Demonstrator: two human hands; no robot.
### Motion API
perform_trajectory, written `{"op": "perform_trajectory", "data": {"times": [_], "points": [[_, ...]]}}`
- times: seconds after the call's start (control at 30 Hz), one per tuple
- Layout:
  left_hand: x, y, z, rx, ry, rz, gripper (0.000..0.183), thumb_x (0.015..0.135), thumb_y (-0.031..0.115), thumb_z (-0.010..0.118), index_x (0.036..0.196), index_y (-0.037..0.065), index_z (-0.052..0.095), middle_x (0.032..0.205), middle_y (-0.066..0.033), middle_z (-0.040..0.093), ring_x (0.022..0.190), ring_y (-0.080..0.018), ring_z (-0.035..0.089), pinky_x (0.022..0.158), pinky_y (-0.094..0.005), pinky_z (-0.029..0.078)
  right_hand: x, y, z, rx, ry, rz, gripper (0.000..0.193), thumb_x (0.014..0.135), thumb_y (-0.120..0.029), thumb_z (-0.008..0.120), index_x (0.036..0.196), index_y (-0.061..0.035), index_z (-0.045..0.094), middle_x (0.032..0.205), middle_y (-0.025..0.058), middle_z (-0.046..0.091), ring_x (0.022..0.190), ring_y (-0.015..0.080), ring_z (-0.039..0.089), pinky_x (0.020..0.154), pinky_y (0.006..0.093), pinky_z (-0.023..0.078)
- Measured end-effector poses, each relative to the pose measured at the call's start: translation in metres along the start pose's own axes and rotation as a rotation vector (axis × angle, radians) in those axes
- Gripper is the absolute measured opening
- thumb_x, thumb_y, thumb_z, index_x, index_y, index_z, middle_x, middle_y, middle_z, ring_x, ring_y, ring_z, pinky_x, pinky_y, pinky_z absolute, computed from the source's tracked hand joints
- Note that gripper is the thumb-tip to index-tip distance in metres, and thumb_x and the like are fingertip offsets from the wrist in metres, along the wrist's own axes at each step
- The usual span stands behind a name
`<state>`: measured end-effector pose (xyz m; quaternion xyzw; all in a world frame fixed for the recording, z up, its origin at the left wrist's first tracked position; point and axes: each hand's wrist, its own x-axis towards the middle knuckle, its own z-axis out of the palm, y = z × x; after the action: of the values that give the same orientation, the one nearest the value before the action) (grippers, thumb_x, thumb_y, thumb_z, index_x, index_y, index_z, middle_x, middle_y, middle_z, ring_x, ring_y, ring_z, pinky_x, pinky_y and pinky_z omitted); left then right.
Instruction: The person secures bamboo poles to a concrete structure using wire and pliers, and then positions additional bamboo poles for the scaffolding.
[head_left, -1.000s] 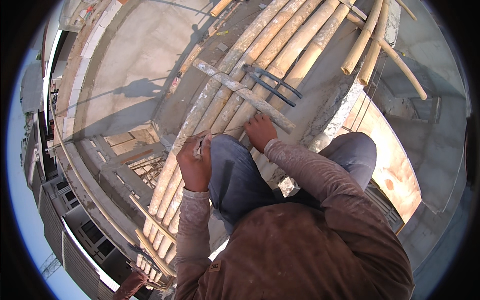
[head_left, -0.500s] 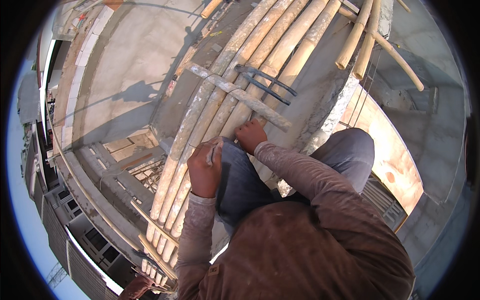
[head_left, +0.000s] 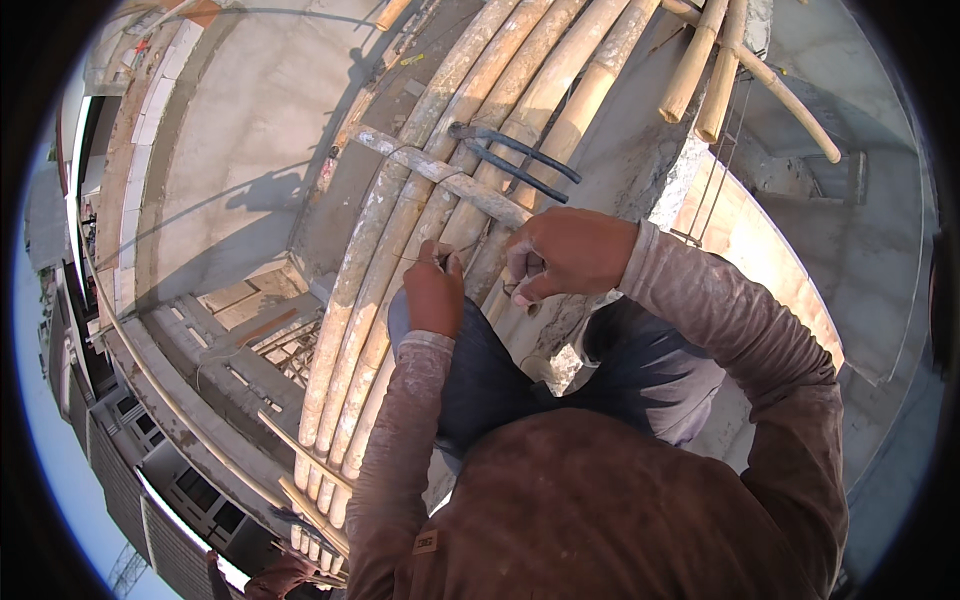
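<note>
Long bamboo poles [head_left: 385, 215] lie side by side, running away from me, with a shorter pole [head_left: 440, 174] across them. On top of them, dark long-handled pincers [head_left: 520, 160] rest just beyond the cross pole. Above the poles, by my left knee, my left hand [head_left: 434, 296] is closed in a pinch, and a thin wire [head_left: 466, 247] shows at its fingertips. My right hand [head_left: 572, 250] is close on its right, at the near end of the cross pole. Its fingers are curled together; what they hold, if anything, is too small to make out.
More bamboo poles [head_left: 718, 75] stick out at the upper right, near a rough concrete edge [head_left: 680, 185]. Beyond it a plywood sheet [head_left: 785, 265] slopes below. A concrete floor [head_left: 240, 130] spreads out at lower level on the left. Part of another person [head_left: 280, 578] shows at bottom left.
My right hand has lifted off the poles and come back to the right, its elbow swinging outward. My left hand has moved slightly right and up. The view has shifted a little; the pincers still lie there.
</note>
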<state>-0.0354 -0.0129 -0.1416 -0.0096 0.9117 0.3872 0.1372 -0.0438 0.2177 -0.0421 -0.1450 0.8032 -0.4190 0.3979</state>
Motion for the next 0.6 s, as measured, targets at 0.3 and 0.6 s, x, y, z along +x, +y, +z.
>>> {"op": "perform_trajectory", "data": {"times": [0.3, 0.6], "points": [[0.06, -0.026, 0.049, 0.204, -0.197, 0.049, 0.009, 0.084, 0.005, 0.067, 0.09, -0.002, 0.064, 0.081, -0.0156, 0.071, 0.072, -0.0258, 0.07, 0.066, -0.0357, 0.052, -0.034, 0.243, -0.02, 0.766, 0.366, 0.391, 0.038, 0.091, -0.039, 0.068, 0.091, -0.0005, 0.066, 0.075, 0.0056, 0.064, 0.066, 0.0137, 0.061, 0.061, 0.0282, 0.052], [0.075, -0.047, 0.06, -0.36, -0.369, -0.48, 0.008, 0.089, -0.005, 0.06, 0.096, -0.009, 0.058, 0.091, -0.0171, 0.066, 0.082, -0.0222, 0.07, 0.07, -0.0249, 0.057, 0.154, 0.341, 0.125, 1.593, 0.03, 0.483, 0.064, 0.095, -0.043, 0.059, 0.138, 0.0024, 0.044, 0.13, 0.0252, 0.054, 0.116, 0.0333, 0.057, 0.097, 0.0455, 0.048]]}}
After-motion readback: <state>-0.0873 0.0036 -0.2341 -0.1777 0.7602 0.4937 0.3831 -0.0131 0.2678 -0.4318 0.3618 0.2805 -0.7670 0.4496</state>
